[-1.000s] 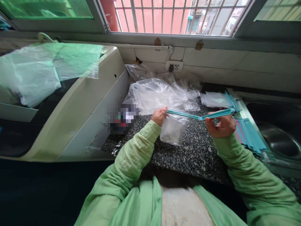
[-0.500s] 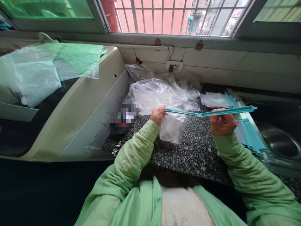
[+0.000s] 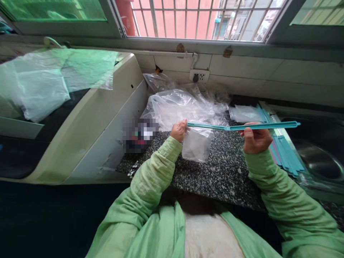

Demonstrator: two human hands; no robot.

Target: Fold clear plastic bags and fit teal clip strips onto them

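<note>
A long teal plastic bag sealing clip [image 3: 268, 125], hinged near its middle, is stretched out between my two hands over the counter. At its left end, my left hand [image 3: 178, 130] pinches the clip with closed fingers. A small clear plastic bag [image 3: 197, 145] hangs just below the clip's left part, beside that hand; whether the clip grips its top edge I cannot tell. My right hand [image 3: 256, 139] holds the right part between thumb and fingers, and the clip's tip sticks out beyond it.
Crumpled clear plastic bags [image 3: 177, 105] lie behind my hands on the speckled counter [image 3: 223, 175]. To the right are a stack of teal strips [image 3: 288, 156], flat clear bags [image 3: 246, 114] and a sink [image 3: 319, 157]. A large beige machine [image 3: 107, 96] stands left.
The clip's right part has swung slightly lower and shifted right with my right hand, so it lies more level. My left hand and the small bag have shifted slightly left and up.
</note>
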